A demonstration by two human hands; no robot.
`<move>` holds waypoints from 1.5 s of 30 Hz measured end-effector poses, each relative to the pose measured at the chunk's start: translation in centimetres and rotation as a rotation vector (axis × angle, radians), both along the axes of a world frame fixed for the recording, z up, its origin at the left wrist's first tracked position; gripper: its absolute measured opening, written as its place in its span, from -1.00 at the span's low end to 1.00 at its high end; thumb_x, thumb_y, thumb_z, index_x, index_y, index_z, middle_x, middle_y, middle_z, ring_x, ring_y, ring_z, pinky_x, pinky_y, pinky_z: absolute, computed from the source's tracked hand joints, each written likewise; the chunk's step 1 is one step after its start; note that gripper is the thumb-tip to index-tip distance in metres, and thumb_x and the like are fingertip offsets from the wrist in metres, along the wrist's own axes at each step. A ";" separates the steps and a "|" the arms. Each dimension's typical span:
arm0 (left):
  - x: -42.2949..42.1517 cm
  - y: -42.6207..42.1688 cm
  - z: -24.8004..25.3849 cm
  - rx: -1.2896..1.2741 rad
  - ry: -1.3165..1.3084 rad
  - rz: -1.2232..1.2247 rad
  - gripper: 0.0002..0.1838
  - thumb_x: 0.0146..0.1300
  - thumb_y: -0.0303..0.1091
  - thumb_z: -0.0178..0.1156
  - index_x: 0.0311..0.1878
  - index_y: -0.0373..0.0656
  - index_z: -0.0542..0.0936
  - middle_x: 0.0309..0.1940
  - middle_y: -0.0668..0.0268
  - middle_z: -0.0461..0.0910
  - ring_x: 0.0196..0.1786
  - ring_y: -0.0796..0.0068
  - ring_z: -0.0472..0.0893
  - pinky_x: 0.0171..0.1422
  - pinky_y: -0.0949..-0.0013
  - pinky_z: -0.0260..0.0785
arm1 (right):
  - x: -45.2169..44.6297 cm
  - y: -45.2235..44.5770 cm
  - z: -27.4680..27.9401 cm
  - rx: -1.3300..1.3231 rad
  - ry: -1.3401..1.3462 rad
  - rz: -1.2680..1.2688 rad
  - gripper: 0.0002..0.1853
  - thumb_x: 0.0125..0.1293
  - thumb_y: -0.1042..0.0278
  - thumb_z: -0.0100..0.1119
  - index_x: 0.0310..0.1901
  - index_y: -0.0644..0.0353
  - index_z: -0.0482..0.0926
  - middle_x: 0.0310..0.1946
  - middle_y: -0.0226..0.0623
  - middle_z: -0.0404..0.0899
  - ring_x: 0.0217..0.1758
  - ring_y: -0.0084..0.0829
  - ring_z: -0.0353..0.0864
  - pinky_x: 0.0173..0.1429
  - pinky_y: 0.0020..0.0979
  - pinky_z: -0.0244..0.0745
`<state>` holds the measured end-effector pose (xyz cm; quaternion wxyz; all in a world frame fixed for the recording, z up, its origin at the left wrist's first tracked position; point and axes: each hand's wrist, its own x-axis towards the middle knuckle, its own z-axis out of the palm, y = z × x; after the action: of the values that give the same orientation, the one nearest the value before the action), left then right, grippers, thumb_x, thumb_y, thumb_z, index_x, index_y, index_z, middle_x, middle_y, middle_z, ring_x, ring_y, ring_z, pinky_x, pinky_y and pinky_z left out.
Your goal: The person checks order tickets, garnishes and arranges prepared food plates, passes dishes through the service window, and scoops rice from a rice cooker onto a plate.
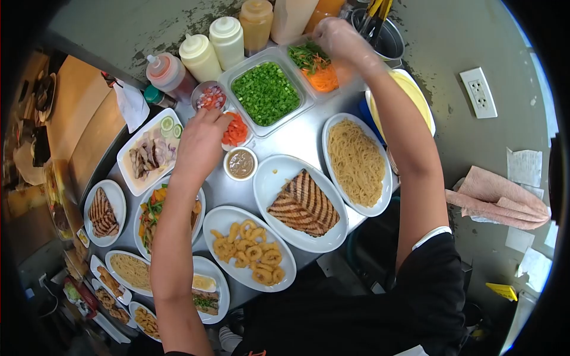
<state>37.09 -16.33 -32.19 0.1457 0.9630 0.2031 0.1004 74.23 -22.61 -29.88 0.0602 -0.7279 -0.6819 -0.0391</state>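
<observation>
My left hand (203,135) reaches down beside the small bowl of chopped red onion (210,97) and the dish of diced tomatoes (235,130). Its fingers are bent together at the edges of both; what they pinch, if anything, is hidden. In a clear glove, my right hand (347,43) is over the far right corner of a clear container of greens and shredded carrot (321,76). Motion smears its fingers. Chopped green onion (265,94) fills a square tub between the hands. A cup of brown sauce (240,164) stands in front.
Squeeze bottles (227,40) line the wall. Nearer me are plates of grilled meat (304,204), fried rings (246,246) and noodles (356,163). A white dish with cucumber slices (145,155) is at left. Tongs (375,21) stand in a metal pot at back right.
</observation>
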 end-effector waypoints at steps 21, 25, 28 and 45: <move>-3.3 0.4 2.0 -0.283 -0.127 0.215 -0.77 0.31 -0.47 0.20 0.00 -0.26 0.66 -0.20 0.10 0.64 -0.10 0.05 0.63 0.05 0.16 0.48 | -4.2 -2.7 7.0 0.119 1.055 -0.527 -0.68 0.27 0.37 0.37 0.03 0.29 0.64 -0.56 -0.46 0.51 -0.66 -0.74 0.27 -0.60 -0.64 0.13; -5.2 1.0 2.4 -0.780 -0.286 0.445 -0.74 0.36 -0.40 0.24 0.07 -0.25 0.66 -0.30 0.25 0.65 -0.27 0.44 0.68 -0.10 0.36 0.52 | -10.9 -0.6 8.3 0.014 1.297 -0.326 -0.64 0.26 0.33 0.40 0.00 0.40 0.63 -0.59 -0.52 0.48 -0.65 -0.76 0.22 -0.60 -0.66 0.06; -8.9 2.4 3.2 -1.230 -0.741 0.368 -0.58 0.42 -0.33 0.24 0.29 -0.21 0.52 -0.03 0.22 0.66 -0.04 0.49 0.66 0.08 0.41 0.55 | -17.9 2.0 7.4 -0.228 0.891 0.041 -0.72 0.19 0.42 0.36 -0.04 0.19 0.72 -0.26 -0.33 0.72 -0.44 -0.54 0.56 -0.28 -0.48 0.50; -19.4 6.4 -1.4 0.160 -0.216 0.711 -0.73 0.26 -0.50 0.24 0.03 -0.24 0.68 -0.06 0.01 0.61 0.03 -0.03 0.58 0.20 0.10 0.41 | -25.9 6.0 3.1 -0.137 0.351 0.375 -0.82 0.25 0.39 0.18 -0.17 0.19 0.70 -0.21 -0.11 0.70 -0.10 -0.05 0.68 0.03 -0.13 0.54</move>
<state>17.74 -9.96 -33.57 0.0468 0.8245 0.4998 0.2611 48.37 -16.64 -26.80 0.1345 -0.5869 -0.7850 0.1459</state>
